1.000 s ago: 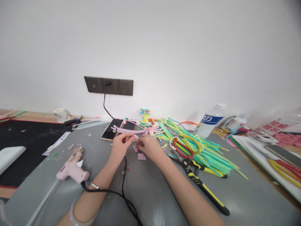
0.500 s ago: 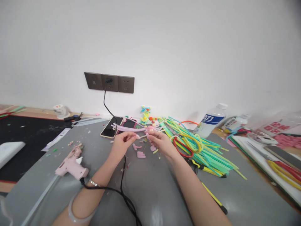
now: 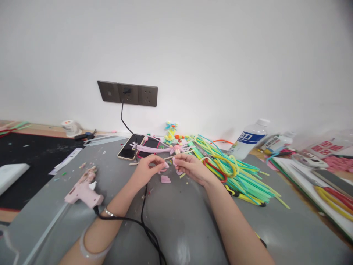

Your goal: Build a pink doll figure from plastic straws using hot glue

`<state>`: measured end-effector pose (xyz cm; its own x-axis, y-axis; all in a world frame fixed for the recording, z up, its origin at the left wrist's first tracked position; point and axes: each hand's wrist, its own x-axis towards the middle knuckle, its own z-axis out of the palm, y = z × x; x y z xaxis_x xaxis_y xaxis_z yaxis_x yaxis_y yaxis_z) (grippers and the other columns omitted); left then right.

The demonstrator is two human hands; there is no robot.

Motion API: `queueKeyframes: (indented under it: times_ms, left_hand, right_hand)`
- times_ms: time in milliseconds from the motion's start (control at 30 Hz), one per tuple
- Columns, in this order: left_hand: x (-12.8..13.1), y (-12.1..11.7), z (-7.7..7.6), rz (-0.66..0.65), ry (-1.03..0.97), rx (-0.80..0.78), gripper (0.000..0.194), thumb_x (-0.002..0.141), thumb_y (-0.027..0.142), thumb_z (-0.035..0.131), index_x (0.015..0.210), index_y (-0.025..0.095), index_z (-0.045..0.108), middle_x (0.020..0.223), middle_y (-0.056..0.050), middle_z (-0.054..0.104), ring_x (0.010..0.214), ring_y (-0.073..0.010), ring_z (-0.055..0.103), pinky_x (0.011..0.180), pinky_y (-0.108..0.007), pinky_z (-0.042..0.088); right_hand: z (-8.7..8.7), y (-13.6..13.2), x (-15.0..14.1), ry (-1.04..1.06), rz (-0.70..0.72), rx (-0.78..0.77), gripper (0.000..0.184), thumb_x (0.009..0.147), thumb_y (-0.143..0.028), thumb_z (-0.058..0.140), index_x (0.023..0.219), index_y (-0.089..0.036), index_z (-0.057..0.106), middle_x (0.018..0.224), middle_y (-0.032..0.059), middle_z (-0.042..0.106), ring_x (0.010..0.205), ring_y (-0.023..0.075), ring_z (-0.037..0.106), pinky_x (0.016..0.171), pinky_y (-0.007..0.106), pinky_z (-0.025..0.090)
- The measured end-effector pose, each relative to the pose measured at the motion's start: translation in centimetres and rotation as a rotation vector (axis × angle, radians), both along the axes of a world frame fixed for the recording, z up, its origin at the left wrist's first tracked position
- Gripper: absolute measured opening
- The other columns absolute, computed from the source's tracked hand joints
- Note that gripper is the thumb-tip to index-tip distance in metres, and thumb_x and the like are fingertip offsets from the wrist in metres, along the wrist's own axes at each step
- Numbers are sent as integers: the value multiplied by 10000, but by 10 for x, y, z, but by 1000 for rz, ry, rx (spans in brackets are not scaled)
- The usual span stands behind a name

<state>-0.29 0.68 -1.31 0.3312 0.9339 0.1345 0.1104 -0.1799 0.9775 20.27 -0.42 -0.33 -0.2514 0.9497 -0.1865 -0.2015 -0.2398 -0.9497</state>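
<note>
My left hand [image 3: 151, 165] is closed, thumb and forefinger brought together over the middle of the grey table. Across a narrow gap, my right hand [image 3: 191, 168] also makes a pinch, fingertips facing the left ones. Whatever either pinch holds is too small to make out. Just behind the fingers runs a thin pale stick [image 3: 133, 163]. Beyond it lies a bundle of lilac pipe cleaners [image 3: 151, 149] with a pink fuzzy figure [image 3: 176, 149] at its right end. Short pink pipe-cleaner pieces [image 3: 166, 179] lie below the fingertips.
A pink glue gun [image 3: 84, 195] lies left, its black cord [image 3: 124, 220] passing over my left forearm. Two phones [image 3: 129, 149] lie behind my left hand. Green and yellow pipe cleaners [image 3: 248, 180] and a bottle [image 3: 249, 140] occupy the right. Scissors [image 3: 331, 200] rest on paper farther right.
Both hands have shifted slightly, with the right wrist a little farther right. The pinched fingertips now sit slightly lower, in front of the pale stick. The view has tilted slightly.
</note>
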Motion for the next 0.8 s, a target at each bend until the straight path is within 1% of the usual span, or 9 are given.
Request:
queueKeyframes:
  times_ms: [100, 200, 300, 433, 667, 800]
  left_hand:
    - [-1, 1, -2, -26, -4, -19, 202, 769, 356, 718, 811, 158, 708, 854, -44, 713, 704, -161, 682, 684, -278, 561]
    - [-2, 1, -3, -33, 8, -39, 206, 777, 350, 710, 829, 151, 710, 851, -53, 722, 739, -183, 712, 702, -288, 568]
    - [-1, 1, -2, -18, 11, -46, 192, 763, 335, 715, 808, 149, 705, 828, -59, 735, 739, -199, 726, 696, -294, 576]
    - [0, 0, 1, 1, 13, -48, 181, 750, 327, 723, 791, 151, 707, 810, -62, 745, 693, -195, 722, 687, -306, 588]
    - [0, 0, 1, 30, 3, -33, 199, 738, 347, 734, 767, 151, 711, 777, -59, 746, 651, -190, 705, 635, -300, 588]
    - [0, 0, 2, 33, 17, -21, 211, 735, 352, 734, 775, 146, 715, 786, -63, 746, 669, -193, 708, 647, -299, 584]
  right_hand:
    - [-4, 2, -1, -89, -23, 55, 378, 605, -393, 870, 822, -146, 684, 654, -20, 637, 572, 85, 551, 547, 209, 410]
    - [-6, 2, -3, -213, -34, 136, 364, 647, -429, 828, 820, -140, 689, 661, -19, 630, 562, 85, 526, 549, 221, 415]
    - [-4, 0, -4, -301, -31, 198, 354, 675, -451, 791, 801, -139, 681, 664, -22, 615, 553, 87, 511, 546, 231, 418]
    - [-2, -1, -7, -335, -31, 243, 339, 697, -460, 758, 785, -146, 662, 654, -20, 602, 547, 91, 498, 518, 224, 398]
    - [-3, -3, -14, -439, -110, 372, 272, 748, -429, 700, 767, -160, 665, 645, -3, 609, 541, 103, 462, 497, 228, 360]
    - [-5, -4, -19, -487, -128, 428, 226, 754, -392, 687, 769, -166, 692, 701, 19, 653, 569, 115, 473, 507, 233, 356]
